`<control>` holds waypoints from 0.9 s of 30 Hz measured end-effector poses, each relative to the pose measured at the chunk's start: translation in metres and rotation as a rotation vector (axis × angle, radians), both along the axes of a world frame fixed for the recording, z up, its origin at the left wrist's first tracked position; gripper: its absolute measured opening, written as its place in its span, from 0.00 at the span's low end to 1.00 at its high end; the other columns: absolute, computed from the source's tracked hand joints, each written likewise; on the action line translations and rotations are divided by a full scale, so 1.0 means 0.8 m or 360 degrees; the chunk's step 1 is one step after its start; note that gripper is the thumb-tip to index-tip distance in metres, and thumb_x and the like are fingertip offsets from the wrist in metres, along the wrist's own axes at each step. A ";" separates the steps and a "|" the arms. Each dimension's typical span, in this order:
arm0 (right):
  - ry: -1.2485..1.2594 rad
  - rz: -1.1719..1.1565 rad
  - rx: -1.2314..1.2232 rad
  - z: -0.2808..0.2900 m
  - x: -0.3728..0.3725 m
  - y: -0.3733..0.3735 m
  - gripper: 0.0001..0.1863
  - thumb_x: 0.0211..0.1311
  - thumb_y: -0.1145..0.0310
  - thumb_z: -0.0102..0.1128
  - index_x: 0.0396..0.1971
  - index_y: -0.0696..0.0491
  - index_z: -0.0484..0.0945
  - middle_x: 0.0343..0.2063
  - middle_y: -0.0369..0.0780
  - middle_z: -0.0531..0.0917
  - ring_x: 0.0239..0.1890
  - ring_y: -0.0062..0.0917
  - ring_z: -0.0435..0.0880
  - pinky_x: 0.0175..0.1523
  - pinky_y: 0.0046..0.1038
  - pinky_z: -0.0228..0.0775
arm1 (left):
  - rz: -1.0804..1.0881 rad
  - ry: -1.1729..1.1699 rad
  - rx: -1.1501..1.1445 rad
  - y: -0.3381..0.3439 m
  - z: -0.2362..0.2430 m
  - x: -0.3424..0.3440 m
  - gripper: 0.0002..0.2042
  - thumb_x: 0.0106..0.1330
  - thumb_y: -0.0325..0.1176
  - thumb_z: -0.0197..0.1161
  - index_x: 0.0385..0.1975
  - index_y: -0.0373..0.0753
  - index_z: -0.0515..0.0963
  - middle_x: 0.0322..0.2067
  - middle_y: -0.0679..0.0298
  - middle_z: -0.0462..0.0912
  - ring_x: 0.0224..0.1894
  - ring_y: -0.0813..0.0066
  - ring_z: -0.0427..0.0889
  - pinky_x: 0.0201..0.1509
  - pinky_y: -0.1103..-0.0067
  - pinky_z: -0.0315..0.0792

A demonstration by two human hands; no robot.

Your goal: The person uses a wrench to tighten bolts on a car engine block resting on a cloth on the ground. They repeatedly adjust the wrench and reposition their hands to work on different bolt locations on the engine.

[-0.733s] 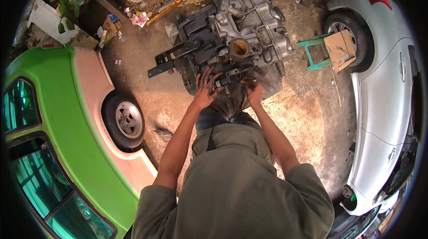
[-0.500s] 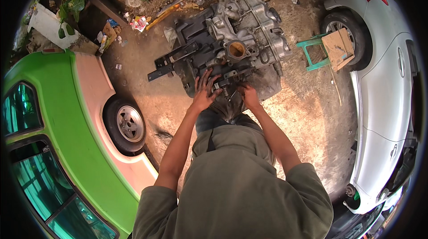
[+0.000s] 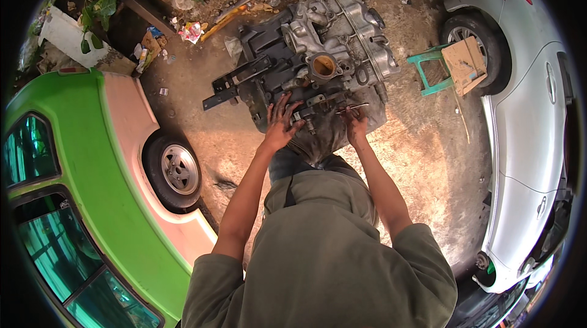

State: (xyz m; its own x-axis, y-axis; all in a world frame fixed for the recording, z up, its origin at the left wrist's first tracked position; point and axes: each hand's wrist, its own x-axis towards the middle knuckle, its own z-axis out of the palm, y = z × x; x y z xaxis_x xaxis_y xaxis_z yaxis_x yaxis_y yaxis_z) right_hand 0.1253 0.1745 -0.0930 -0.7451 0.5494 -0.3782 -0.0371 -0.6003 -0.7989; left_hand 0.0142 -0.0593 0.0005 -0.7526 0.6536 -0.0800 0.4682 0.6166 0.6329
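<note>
Right hand point(image 3: 356, 125) gripped a slim metal tool point(image 3: 361, 106) over the near side of the engine point(image 3: 333, 46); the left hand point(image 3: 280, 125), its grip loose, lay splayed by the engine's near edge. A round tan-lined port point(image 3: 323, 66) faced up. Concrete floor point(image 3: 422, 144) stretched between engine and teal stool point(image 3: 437, 88).

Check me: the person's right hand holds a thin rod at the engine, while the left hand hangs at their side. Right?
Not quite: the head view shows the left hand on the engine, not hanging. The right hand does hold a thin rod there.
</note>
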 end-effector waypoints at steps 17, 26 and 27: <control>0.0420 0.0205 0.0004 -0.057 -0.002 0.004 0.15 0.66 0.65 0.60 0.43 0.61 0.71 0.42 0.45 0.82 0.43 0.35 0.83 0.52 0.34 0.77 | 0.0002 -0.0032 -0.0051 0.001 0.004 0.000 0.28 0.65 0.55 0.55 0.64 0.57 0.64 0.71 0.61 0.50 0.75 0.62 0.43 0.74 0.57 0.33; 0.0276 0.0092 -0.0721 -0.097 -0.004 -0.001 0.17 0.64 0.65 0.61 0.48 0.55 0.68 0.46 0.41 0.80 0.44 0.33 0.82 0.55 0.35 0.75 | 0.0007 -0.0012 -0.0053 0.002 0.004 0.001 0.28 0.65 0.56 0.54 0.65 0.57 0.64 0.71 0.60 0.50 0.75 0.62 0.43 0.74 0.56 0.33; 0.0433 0.0078 -0.0750 -0.093 -0.004 -0.003 0.16 0.64 0.67 0.62 0.47 0.55 0.69 0.44 0.41 0.81 0.42 0.33 0.82 0.54 0.34 0.75 | 0.0003 0.0010 -0.0029 0.002 0.003 0.001 0.28 0.65 0.56 0.54 0.65 0.57 0.64 0.71 0.61 0.50 0.75 0.62 0.43 0.74 0.57 0.34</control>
